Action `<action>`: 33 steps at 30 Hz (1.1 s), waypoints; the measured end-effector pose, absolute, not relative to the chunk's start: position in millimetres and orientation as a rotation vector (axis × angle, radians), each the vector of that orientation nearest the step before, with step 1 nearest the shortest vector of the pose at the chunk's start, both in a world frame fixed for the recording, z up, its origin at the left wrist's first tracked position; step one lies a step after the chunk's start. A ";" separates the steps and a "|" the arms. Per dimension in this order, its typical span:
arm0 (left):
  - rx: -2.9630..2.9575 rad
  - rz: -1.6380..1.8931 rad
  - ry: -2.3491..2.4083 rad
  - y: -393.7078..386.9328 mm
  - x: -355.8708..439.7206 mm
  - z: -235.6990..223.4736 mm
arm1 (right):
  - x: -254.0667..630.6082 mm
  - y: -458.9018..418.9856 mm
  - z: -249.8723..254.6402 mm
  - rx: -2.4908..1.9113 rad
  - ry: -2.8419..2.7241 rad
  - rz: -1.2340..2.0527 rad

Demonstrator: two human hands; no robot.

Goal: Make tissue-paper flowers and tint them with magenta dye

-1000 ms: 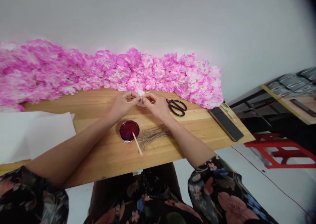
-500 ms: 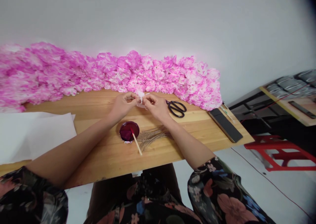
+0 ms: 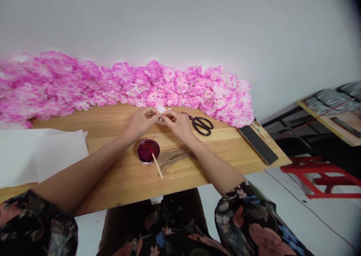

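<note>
My left hand (image 3: 141, 121) and my right hand (image 3: 178, 123) meet over the far middle of the wooden table (image 3: 118, 177). Both pinch a small white piece of folded paper (image 3: 161, 110) between their fingertips. Just in front of them sits a small round dish of dark red dye (image 3: 148, 150) with a wooden stick (image 3: 156, 165) leaning out of it. A bundle of thin brownish wires (image 3: 175, 156) lies beside the dish, under my right wrist.
A long bank of pink paper flowers (image 3: 118, 87) lines the wall. Black scissors (image 3: 201, 124) lie right of my right hand. A dark flat slab (image 3: 258, 144) rests near the table's right edge. White paper sheets (image 3: 39, 154) lie at left. A red stool (image 3: 321, 179) stands on the floor.
My hands stay together on the white paper, the fingers shifting slightly. The view has tilted a little, so everything sits lower in the picture.
</note>
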State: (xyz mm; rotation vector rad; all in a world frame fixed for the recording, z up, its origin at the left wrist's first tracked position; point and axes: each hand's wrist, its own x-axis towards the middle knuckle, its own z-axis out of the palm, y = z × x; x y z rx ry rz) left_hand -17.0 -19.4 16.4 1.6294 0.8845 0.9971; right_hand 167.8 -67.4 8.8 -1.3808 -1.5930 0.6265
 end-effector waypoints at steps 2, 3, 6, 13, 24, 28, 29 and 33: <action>1.650 0.986 0.897 -19.9 -17.0 16.6 | 167.0 -68.5 10.4 -1.400 -1.623 0.576; 1.658 0.980 0.902 -20.0 -17.0 16.6 | 166.6 -69.1 11.0 -1.406 -1.630 0.560; 1.661 0.973 0.894 -19.5 -17.0 15.9 | 165.6 -70.3 13.0 -1.406 -1.626 0.550; 1.650 0.988 0.916 -18.5 -17.1 15.5 | 165.3 -71.3 17.7 -1.381 -1.540 0.657; 1.535 1.041 0.911 -16.1 -14.8 10.2 | 165.9 -63.2 12.8 -1.295 -1.246 0.949; 1.488 1.037 0.916 -14.7 -14.7 7.5 | 167.3 -61.5 12.2 -1.243 -1.161 1.024; 1.479 1.035 0.917 -14.4 -14.9 6.9 | 167.6 -61.3 12.0 -1.232 -1.142 1.042; 1.442 1.042 0.904 -14.0 -15.8 5.2 | 168.2 -61.3 11.2 -1.203 -1.102 1.102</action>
